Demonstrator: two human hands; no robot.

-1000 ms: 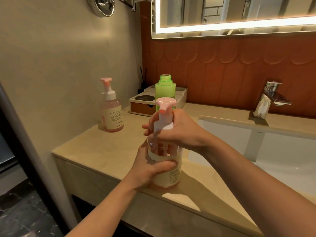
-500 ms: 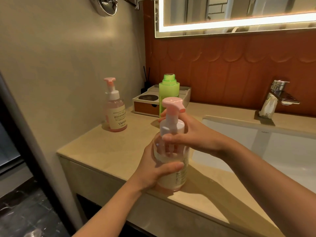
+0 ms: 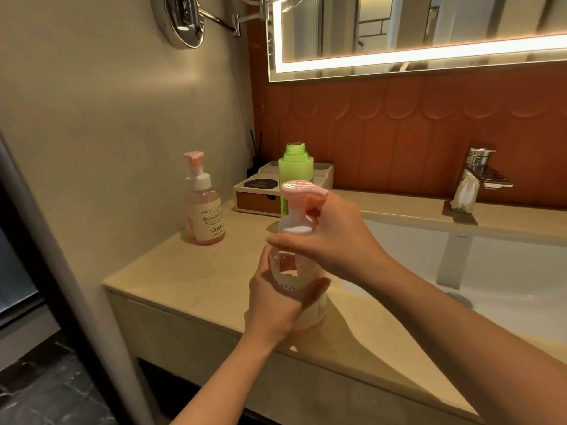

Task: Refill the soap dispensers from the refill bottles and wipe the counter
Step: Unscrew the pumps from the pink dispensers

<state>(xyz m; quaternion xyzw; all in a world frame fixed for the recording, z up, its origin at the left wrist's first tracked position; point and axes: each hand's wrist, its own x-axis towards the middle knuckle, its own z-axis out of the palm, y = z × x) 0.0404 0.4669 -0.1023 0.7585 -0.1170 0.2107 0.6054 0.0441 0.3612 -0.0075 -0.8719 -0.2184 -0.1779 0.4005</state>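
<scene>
Stone counter (image 3: 196, 271) in beige runs along a wall, and we take the white sink (image 3: 506, 271) set into it as our landmark. A lit mirror (image 3: 429, 32) hangs above the sink, over rust-red tiles. A chrome tap (image 3: 478, 179) stands at the sink's back rim.

Left of the sink, at the back of the counter, sits a small tray box (image 3: 260, 194) with a dark round disc on it. Just in front of that box stands a green refill bottle (image 3: 296, 170), upright, its cap off and neck open. Further left of the sink, near the side wall, stands a second dispenser (image 3: 205, 207), pink liquid inside, its pump fitted.

Just left of the sink's near corner, the clear soap dispenser (image 3: 299, 280) stands on the counter. Our left hand (image 3: 276, 305) wraps its lower body, fingers curled closed around the label. Our right hand (image 3: 334, 243) closes around the white collar under the pink pump head (image 3: 302, 191), thumb and fingers pinching it.
</scene>
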